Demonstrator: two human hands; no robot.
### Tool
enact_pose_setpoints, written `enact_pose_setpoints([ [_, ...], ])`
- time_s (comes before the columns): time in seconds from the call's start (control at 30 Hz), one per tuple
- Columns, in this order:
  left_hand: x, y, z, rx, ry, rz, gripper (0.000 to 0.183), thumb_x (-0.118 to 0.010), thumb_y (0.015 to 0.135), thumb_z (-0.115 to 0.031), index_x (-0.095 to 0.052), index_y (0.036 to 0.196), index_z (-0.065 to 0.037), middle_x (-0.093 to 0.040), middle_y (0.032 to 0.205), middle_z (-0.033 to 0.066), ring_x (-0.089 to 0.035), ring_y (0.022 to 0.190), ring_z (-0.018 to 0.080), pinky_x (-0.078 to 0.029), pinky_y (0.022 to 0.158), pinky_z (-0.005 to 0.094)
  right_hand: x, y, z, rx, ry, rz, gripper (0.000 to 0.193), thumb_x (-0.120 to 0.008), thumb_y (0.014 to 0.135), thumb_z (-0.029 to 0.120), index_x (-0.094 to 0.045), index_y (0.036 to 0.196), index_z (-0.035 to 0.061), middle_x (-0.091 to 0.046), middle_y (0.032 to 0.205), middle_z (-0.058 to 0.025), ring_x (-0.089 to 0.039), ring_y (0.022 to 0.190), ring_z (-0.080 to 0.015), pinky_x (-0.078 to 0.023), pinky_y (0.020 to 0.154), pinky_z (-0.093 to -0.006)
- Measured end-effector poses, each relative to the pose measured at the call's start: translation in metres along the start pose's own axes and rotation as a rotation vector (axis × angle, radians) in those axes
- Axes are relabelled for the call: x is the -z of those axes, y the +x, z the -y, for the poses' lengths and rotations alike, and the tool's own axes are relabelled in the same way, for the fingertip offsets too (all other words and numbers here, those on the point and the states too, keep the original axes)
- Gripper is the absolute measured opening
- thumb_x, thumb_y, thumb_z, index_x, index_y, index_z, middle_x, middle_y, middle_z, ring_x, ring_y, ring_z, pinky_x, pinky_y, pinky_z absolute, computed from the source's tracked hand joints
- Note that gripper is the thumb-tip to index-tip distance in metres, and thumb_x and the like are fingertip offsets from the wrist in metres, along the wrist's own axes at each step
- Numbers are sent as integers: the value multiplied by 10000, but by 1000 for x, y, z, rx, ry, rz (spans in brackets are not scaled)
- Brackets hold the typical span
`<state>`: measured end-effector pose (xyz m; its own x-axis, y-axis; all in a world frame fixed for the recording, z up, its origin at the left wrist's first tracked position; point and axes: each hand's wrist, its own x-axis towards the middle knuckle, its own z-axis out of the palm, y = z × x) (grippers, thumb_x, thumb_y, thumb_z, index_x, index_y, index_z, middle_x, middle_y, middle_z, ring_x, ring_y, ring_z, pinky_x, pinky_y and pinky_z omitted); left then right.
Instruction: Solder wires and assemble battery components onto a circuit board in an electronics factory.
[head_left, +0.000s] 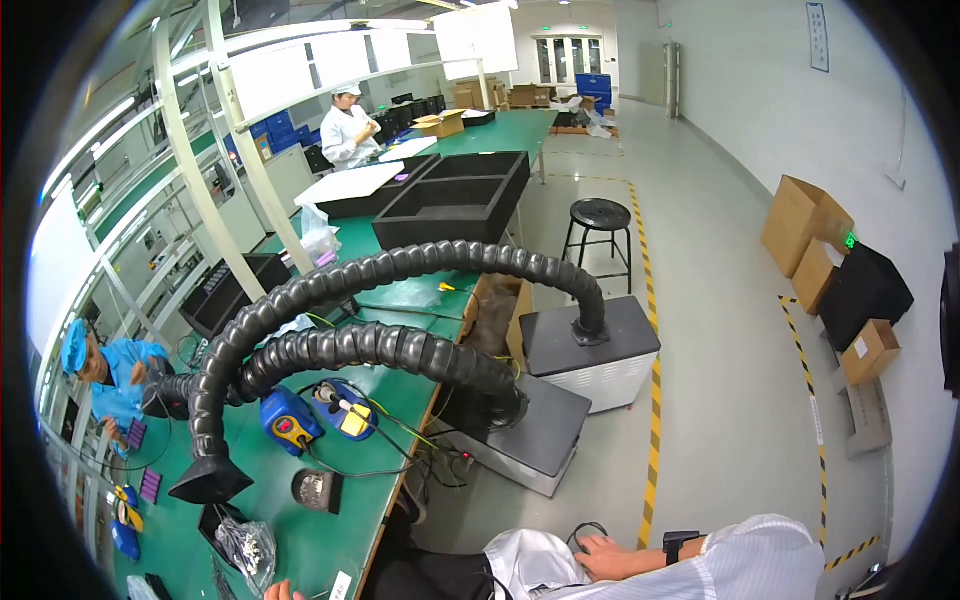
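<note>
My right hand [598,557] lies at the lower middle on the white cloth over my lap, its fingers stretched out. A thin black cable loop [588,530] curves beside those fingers; no grip on it shows. Only the fingertips of my left hand [283,591] come into view at the bottom edge, slightly apart over the green table [350,540]; the rest is cut off. Nearest to them are a clear plastic bag [248,550] of small white-tipped parts in a black box, and a white label [341,585] at the table edge.
Two black ribbed hoses [430,258] arch over the table from grey-topped units [590,335]; one ends in a funnel hood [210,480]. Blue soldering stations [290,418] and tangled cables lie below. A person in blue [120,380] and another in white [348,130] work nearby. A stool [600,215] stands beyond.
</note>
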<state>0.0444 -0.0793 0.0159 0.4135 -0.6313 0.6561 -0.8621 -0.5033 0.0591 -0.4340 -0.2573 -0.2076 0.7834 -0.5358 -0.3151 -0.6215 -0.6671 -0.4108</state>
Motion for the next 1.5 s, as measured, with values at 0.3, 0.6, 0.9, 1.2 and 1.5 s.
enact_pose_setpoints([
  [0.3, 2, -7, -7, 89, -1, 75, 369, -695, 883, -143, -661, 1241, -60, -581, 1355, 186, -511, 1284, 394, -394, 1100, 513, 90, 81, 31, 257, 357, -47, 276, -664, 879, 200, -716, 1076, 14, -718, 1047, -221, -683, 1017, -396, -534, 887, -481],
  [0.6, -19, -30, 4, 10, 173, -123, 496, -733, 806, -203, -599, 1278, -127, -473, 1402, 168, -453, 1318, 365, -333, 1096, 517, 167, 135, 156, 552, 238, 822, 285, -590, 1002, 209, -659, 1224, 43, -733, 979, -102, -596, 835, -144, -498, 794, -307],
  [0.9, -24, -29, 0, 69, 193, -136, 478, -729, 781, -221, -563, 1225, -158, -450, 1351, 155, -412, 1304, 345, -302, 1061, 536, 149, 188, 170, 493, 343, 1281, 277, -574, 960, 7, -632, 1230, 36, -648, 1066, -133, -602, 964, -203, -482, 876, -313],
  [1.2, -33, -26, 2, 68, 206, -87, 483, -723, 786, -230, -569, 1237, -153, -458, 1372, 168, -421, 1290, 359, -302, 1060, 547, 114, 228, 192, 781, 271, 1418, 303, -593, 912, -19, -626, 1209, 35, -556, 1170, -183, -571, 1039, -297, -463, 930, -341],
  [1.5, -15, -29, -3, 252, 156, 9, 548, -697, 827, -251, -561, 1345, -137, -473, 1414, 149, -439, 1310, 315, -299, 1074, 500, 106, 255, 241, 1353, 105, 1318, 366, -630, 842, -6, -631, 1205, 45, -547, 1292, -183, -548, 1172, -393, -458, 990, -398],
])
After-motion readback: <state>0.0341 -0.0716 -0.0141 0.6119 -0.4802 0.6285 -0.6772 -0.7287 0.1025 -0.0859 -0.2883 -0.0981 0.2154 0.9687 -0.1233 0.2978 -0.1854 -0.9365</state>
